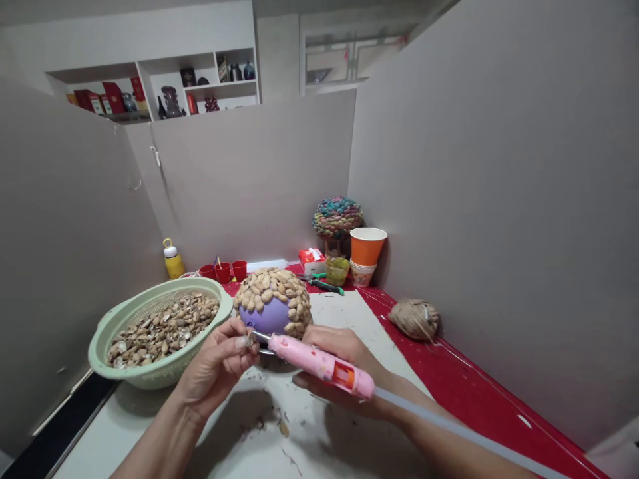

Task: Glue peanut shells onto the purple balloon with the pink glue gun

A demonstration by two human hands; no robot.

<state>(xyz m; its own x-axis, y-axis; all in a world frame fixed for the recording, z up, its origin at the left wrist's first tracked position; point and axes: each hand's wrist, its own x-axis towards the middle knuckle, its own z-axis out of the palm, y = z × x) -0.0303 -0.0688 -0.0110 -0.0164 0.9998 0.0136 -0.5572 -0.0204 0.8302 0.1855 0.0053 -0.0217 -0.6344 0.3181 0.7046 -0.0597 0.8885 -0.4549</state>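
My right hand (344,369) grips a pink glue gun (319,362) with a clear glue stick (449,429) trailing from its back. The metal nozzle points left at a small shell (243,342) pinched between the thumb and fingers of my left hand (217,366). Just behind both hands sits a purple balloon (267,316) whose top and sides are covered with glued nut shells (274,289). A pale green colander (150,379) full of loose shells stands to the left of my left hand.
A ball of twine (414,318) lies on the red table at right. Stacked orange paper cups (367,253), a woven multicoloured ornament (338,217), a green-handled tool (324,285), red small cups (223,271) and a yellow bottle (173,261) line the back. Partition walls enclose the desk.
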